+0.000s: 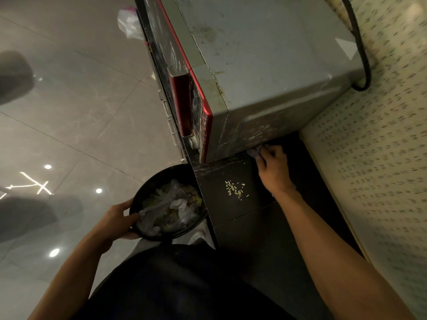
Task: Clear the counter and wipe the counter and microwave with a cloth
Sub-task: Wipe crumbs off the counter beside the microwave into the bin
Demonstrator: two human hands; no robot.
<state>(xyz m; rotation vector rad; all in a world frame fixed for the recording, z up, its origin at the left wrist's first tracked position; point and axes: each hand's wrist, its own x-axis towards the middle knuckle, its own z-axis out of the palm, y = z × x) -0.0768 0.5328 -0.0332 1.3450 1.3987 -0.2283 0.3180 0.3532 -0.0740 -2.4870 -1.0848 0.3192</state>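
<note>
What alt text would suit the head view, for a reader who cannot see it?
The right hand holds a bluish cloth at the foot of a grey microwave on a dark counter. The left hand holds a black bowl of scraps beside the counter's edge; pale crumbs lie on the counter.

The dark counter (245, 227) is a narrow strip, hemmed in by the patterned wall (381, 158) on the right and closed off at the far end by the microwave (265, 65), so a hand can enter only from the near end or over the open left edge. The right hand (272, 167) and its cloth (256, 150) fill the corner at the microwave's foot; nearer, only scattered crumbs (236, 189) lie on the surface. Just off the left edge the bowl (138, 204) in the left hand (117, 218) takes up room, and a black cable (362, 54) loops between microwave and wall.
</note>
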